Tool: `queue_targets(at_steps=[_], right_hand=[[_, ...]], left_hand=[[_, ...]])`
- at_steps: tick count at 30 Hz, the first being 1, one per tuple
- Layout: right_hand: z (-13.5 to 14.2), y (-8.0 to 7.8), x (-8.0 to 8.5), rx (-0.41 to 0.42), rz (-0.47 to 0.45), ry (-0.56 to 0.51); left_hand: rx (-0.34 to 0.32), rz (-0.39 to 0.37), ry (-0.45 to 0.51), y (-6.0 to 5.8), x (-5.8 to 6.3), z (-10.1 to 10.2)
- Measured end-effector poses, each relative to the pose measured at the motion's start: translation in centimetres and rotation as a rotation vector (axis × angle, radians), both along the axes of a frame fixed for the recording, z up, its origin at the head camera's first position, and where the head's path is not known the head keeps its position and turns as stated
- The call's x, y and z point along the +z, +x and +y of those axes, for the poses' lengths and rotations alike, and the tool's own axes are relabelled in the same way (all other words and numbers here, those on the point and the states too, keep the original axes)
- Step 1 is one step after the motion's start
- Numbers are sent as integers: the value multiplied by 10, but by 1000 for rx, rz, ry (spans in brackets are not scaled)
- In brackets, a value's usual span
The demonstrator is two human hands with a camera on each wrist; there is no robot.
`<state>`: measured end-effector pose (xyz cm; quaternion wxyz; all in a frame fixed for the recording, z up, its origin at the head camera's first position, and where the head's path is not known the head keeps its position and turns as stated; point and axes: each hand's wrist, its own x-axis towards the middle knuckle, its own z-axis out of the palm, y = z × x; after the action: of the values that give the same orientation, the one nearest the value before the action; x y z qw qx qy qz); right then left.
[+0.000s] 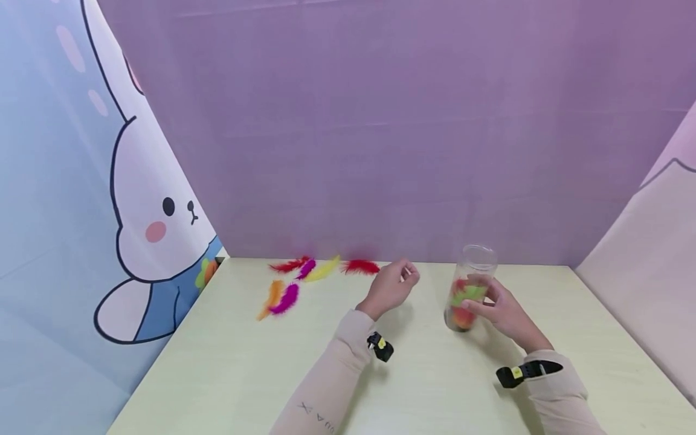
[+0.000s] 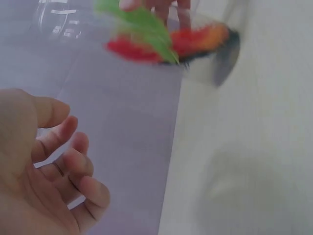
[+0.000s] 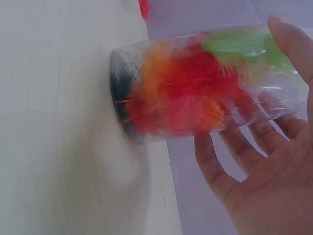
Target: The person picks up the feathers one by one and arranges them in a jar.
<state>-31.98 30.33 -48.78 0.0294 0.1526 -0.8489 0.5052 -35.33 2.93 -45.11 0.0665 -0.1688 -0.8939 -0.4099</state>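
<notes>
My right hand (image 1: 502, 311) grips a clear plastic jar (image 1: 478, 266), thumb on one side and fingers round the other. Red, orange, green and dark feathers (image 3: 190, 83) are inside the jar, the dark ones at its base. It tilts slightly in the head view, its base close over the table. Left of the jar, my left hand (image 1: 388, 287) is above the table with its fingers loosely curled and nothing in them. A red feather (image 1: 359, 266) lies just beyond that hand on its left side.
On the pale table (image 1: 217, 374), toward the back left, lie another red feather (image 1: 288, 264), a yellow feather (image 1: 324, 269), an orange feather (image 1: 272, 297) and magenta feathers (image 1: 285, 298). A purple cloth (image 1: 380, 133) hangs along the table's back edge. A rabbit-print sheet (image 1: 147, 181) hangs at the left.
</notes>
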Motion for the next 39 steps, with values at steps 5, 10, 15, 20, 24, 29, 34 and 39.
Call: queue_targets(at_steps=[5,10,15,20,24,29,34,39], right_hand=[[2,1,0,6,0,-11],[3,1,-1,9,6,-5],[4,2,0,5,11,1],[6,3,0,1,21,-1],[6,2,-1,9,17,-7],[5,2,0,8,2,-8],[3,2,0,19,4,-14],[2,2,1,21,8,-16]], left_hand=[[60,-32,-59,5,-6,-25],[135,-27,-129,6,-14,-53],[183,-22,-127,5,-20,-82],[227,-29,-102,3,-20,-108],[262,-41,-103,4,-16,-126],[300,-77,-130,4,-11,-150],[348,-82,-162,6,-6,-182],[394,-101,-207,12,-2,-214]])
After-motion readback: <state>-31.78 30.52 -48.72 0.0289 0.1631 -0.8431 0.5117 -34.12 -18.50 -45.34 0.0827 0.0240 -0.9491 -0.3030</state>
